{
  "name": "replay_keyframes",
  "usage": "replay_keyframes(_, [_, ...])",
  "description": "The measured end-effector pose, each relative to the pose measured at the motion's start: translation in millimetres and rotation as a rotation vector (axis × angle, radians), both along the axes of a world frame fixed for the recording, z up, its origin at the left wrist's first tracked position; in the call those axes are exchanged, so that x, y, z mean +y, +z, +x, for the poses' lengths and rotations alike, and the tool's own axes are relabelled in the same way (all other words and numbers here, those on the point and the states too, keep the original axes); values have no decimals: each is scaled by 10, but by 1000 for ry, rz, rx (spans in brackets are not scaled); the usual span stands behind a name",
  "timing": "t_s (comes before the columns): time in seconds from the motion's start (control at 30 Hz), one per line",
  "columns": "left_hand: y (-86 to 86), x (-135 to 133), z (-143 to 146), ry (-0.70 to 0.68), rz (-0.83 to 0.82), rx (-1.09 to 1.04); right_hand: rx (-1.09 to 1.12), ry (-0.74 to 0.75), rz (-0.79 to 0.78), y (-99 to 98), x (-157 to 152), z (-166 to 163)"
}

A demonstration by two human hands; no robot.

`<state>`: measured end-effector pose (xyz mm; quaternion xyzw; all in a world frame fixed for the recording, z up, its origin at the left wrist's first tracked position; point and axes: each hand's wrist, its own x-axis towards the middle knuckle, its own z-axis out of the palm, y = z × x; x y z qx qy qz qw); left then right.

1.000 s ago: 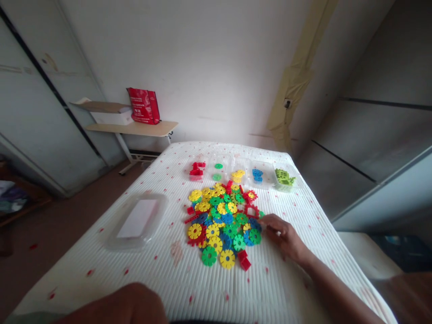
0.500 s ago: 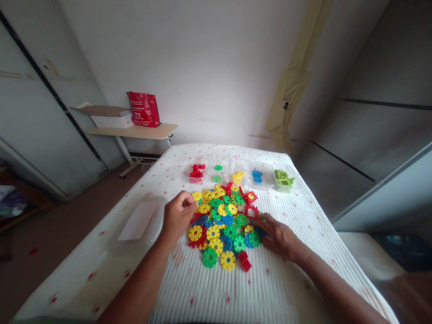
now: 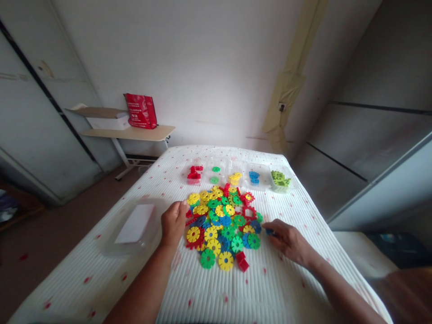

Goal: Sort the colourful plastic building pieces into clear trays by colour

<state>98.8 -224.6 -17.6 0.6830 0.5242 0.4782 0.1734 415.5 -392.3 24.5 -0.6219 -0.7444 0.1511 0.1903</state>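
Note:
A loose pile of plastic discs with slotted edges, among them a yellow disc (image 3: 193,234) and a green disc (image 3: 207,258), lies mid-table with red pieces mixed in. My left hand (image 3: 173,223) is at the pile's left edge, fingers curled together; whatever they may hold is hidden. Just off the right edge of the pile, my right hand (image 3: 288,238) pinches a blue disc (image 3: 270,231), mostly covered by the fingers. Behind the pile stands a row of clear boxes holding red pieces (image 3: 195,173), green discs (image 3: 215,169), yellow discs (image 3: 235,178), blue discs (image 3: 254,177) and light green pieces (image 3: 280,178).
A clear lid or tray (image 3: 111,240) with a white paper (image 3: 135,223) lies at the left on the quilted white cloth (image 3: 205,301). A side table (image 3: 135,133) with a red bag (image 3: 141,110) and a carton (image 3: 107,120) stands by the wall.
My right hand has drawn back a little to the right from the pile, with the blue disc now visible in its fingers. The left hand has shifted slightly down and left.

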Motion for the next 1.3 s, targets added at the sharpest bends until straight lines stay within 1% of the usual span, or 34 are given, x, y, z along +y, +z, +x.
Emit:
replay_keyframes(0.13, [-41, 22, -17, -17, -32, -19, -45, 82, 44, 26, 57, -74])
replay_keyframes(0.27, [-57, 42, -22, -23, -28, -8, -148, 99, 152, -44, 181, -110])
replay_keyframes(0.37, [-51, 47, -21, -22, 1, 6, -200, 104, 169, -90, 255, -133])
replay_keyframes(0.5, [-44, 48, -20, -33, 8, 7, -245, 79, 129, -93, 302, -168])
replay_keyframes(0.63, [-58, 57, -21, -43, -10, -23, -207, 102, 51, -44, 332, -162])
replay_keyframes(0.77, [-73, 59, -23, -52, -31, -38, -174, 118, 75, -27, 350, -161])
replay_keyframes(0.83, [-70, 54, -22, -54, -36, -40, -206, 105, 108, -49, 344, -176])
replay_keyframes(0.9, [-62, 48, -20, -49, -39, -41, -284, 63, 122, -76, 328, -195])
replay_keyframes(0.97, [-53, 45, -18, -45, -38, -38, -362, 15, 112, -91, 310, -209])
replay_keyframes(1.03, [-46, 45, -15, -45, -34, -32, -378, -5, 84, -85, 300, -209])
replay_keyframes(1.3, [-39, 52, -6, -48, -35, -24, -326, 47, -17, -40, 361, -158])
